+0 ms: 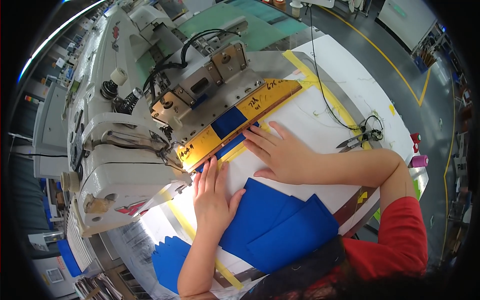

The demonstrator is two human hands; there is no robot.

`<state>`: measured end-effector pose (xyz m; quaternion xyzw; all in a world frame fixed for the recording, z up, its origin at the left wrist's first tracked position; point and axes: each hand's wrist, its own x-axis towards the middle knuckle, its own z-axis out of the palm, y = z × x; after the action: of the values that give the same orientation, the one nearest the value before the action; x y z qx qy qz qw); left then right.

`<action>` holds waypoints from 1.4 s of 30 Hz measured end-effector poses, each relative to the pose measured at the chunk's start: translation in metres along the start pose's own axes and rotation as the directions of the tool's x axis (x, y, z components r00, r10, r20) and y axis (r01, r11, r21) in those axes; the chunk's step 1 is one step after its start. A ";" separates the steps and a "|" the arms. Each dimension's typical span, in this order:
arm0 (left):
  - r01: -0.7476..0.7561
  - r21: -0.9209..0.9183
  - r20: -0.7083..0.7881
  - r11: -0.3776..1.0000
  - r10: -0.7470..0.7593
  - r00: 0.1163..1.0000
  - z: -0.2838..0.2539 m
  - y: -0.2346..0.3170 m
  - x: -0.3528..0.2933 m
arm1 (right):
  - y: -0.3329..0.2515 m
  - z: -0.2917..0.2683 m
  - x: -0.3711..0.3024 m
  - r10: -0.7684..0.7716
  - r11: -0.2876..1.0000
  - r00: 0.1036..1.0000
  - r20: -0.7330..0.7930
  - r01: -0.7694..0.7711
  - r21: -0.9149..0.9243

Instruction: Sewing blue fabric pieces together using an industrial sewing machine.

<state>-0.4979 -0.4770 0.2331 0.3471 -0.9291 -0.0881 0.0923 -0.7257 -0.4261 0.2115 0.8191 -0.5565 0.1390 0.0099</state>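
A strip of blue fabric (233,143) lies along the front edge of a yellow template (260,102), which sits under the metal clamp of a white sewing machine (131,170). My left hand (214,195) is flat with its fingers apart, the fingertips at the strip's near end close to the lit needle area. Farther along the same edge, my right hand (280,152) lies with fingers stretched out, their tips touching the template's edge and the fabric. Below my hands rests a stack of blue fabric pieces (280,225). More blue pieces (171,261) lie left of my left forearm.
Thread snips (352,142) and a tangle of dark cord lie on the white table (345,65) at right. A thin cable hangs down to them. Purple (420,161) and red thread spools stand by the right edge. Yellow tape (320,82) marks the tabletop.
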 end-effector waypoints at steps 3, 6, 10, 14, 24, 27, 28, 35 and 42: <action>0.036 0.026 -0.045 0.999 -0.035 0.998 0.002 0.002 -0.008 | -0.002 0.002 0.002 -0.006 1.000 1.000 0.013 0.006 -0.015; 0.087 0.096 -0.122 0.992 -0.076 0.990 0.004 0.007 -0.016 | -0.004 0.000 0.002 0.003 1.000 0.999 0.036 -0.003 0.011; 0.067 0.071 -0.158 0.995 -0.055 0.986 0.008 0.007 -0.013 | -0.004 -0.005 0.000 0.036 0.999 0.999 0.034 -0.036 -0.010; 0.066 0.096 -0.159 0.993 -0.050 0.986 0.006 0.009 -0.012 | -0.002 -0.008 -0.001 0.035 0.999 0.999 0.002 -0.035 -0.008; 0.096 0.147 -0.141 0.984 -0.075 0.987 0.001 0.011 -0.011 | -0.002 0.004 -0.002 0.013 0.997 0.999 -0.043 -0.010 0.071; 0.094 0.174 -0.130 0.980 -0.072 0.989 0.000 0.011 -0.010 | -0.003 0.004 -0.001 0.002 0.999 0.999 -0.046 0.001 0.049; 0.082 0.189 -0.132 0.979 -0.057 0.990 -0.001 0.012 -0.010 | -0.004 0.002 -0.001 0.001 1.000 0.998 -0.057 -0.001 -0.002; 0.074 0.130 -0.102 0.989 -0.061 0.993 -0.014 0.015 -0.021 | -0.015 -0.007 0.003 -0.053 0.998 0.998 -0.036 0.053 0.016; 0.346 -0.216 0.330 0.913 -0.265 0.906 -0.046 0.026 -0.040 | -0.030 -0.013 0.017 -0.244 0.876 0.965 0.094 0.178 0.449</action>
<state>-0.4737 -0.4362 0.2788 0.4567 -0.8451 -0.2776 -0.0156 -0.6949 -0.4278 0.2323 0.8642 -0.4176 0.1973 -0.1998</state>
